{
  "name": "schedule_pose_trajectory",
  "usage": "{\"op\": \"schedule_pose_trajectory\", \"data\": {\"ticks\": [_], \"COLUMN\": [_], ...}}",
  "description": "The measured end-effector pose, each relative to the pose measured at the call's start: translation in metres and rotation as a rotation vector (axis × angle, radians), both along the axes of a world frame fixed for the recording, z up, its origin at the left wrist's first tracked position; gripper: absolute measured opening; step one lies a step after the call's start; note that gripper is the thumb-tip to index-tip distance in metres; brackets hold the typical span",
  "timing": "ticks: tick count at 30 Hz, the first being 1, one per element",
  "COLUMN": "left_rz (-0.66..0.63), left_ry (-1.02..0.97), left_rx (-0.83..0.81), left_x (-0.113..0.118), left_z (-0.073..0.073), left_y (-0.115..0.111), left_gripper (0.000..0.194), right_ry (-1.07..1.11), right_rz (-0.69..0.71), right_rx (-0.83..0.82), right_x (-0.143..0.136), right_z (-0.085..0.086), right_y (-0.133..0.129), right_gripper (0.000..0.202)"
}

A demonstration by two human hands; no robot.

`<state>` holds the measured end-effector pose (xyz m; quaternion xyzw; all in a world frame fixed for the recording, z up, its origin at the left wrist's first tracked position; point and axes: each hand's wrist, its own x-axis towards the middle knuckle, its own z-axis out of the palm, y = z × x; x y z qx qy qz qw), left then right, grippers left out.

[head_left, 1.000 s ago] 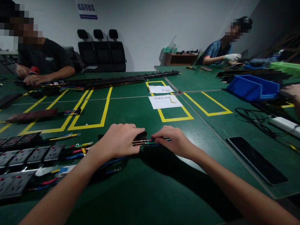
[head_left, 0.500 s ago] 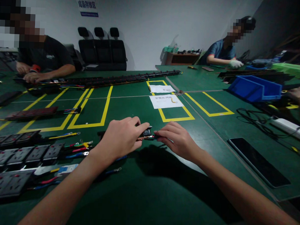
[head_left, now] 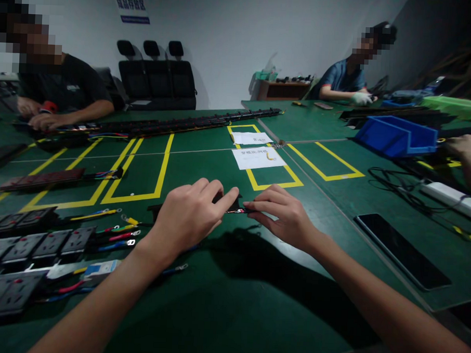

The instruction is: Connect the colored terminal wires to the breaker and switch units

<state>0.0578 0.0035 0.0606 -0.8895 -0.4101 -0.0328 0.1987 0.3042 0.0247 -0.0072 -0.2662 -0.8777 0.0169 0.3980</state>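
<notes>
My left hand [head_left: 193,208] is closed around a black piece [head_left: 153,212] that looks like one of the socket strips; most of it is hidden by the fingers. A thin metal and red bit of wire [head_left: 237,211] shows at its right end. Thumb and fingertips of my right hand [head_left: 282,215] pinch the tip of that wire. Both hands are just above the green table [head_left: 230,301]. To the left lie black socket strips [head_left: 39,246] with coloured wires [head_left: 127,234] ending in ring terminals.
A phone [head_left: 402,251] and a white power strip [head_left: 453,201] with black cables lie at right. Behind them stands a blue bin [head_left: 397,136]. Paper sheets [head_left: 257,158] lie ahead, near a long black strip bundle [head_left: 183,122]. Co-workers [head_left: 63,86] sit across the table.
My left hand has rolled slightly over the black piece, so less of its face shows. The right hand keeps its pinch on the wire. The view has shifted slightly.
</notes>
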Motion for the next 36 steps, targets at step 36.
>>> {"op": "schedule_pose_trajectory", "data": {"ticks": [36], "left_rz": [-0.024], "left_ry": [0.002], "left_rx": [0.049], "left_x": [0.0038], "left_z": [-0.0046], "left_y": [-0.0046], "left_gripper": [0.056], "right_ry": [-0.080], "right_rz": [-0.013], "right_rx": [0.069], "right_x": [-0.0059], "right_z": [-0.0045], "right_y": [-0.0064], "right_gripper": [0.021]}}
